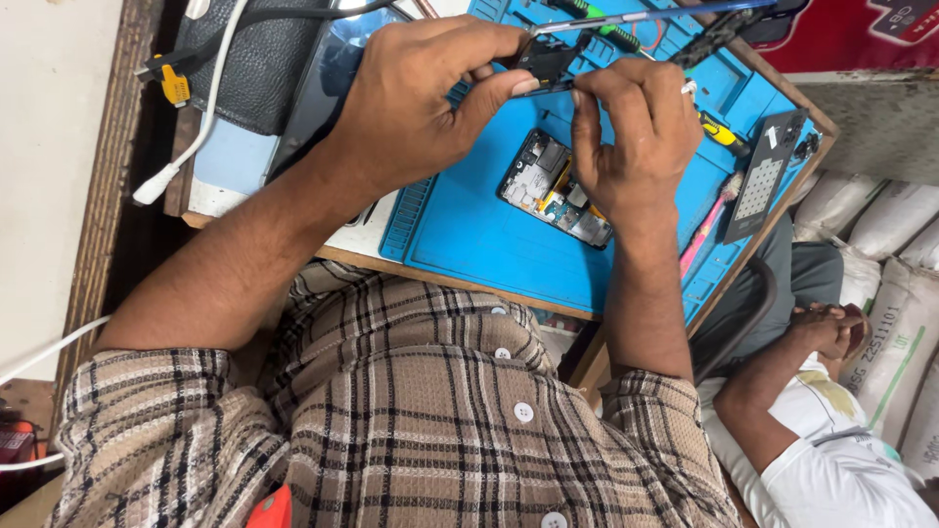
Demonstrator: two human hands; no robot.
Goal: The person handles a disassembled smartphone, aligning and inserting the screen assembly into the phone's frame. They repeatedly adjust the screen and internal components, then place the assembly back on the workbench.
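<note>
Above the blue repair mat on the surface, the left hand pinches a small dark phone part between thumb and fingers. The right hand grips tweezers whose tips meet that part. An opened phone lies on the mat just below the hands.

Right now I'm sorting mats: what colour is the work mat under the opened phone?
Blue, clearest in the head view: mat, phone.
</note>
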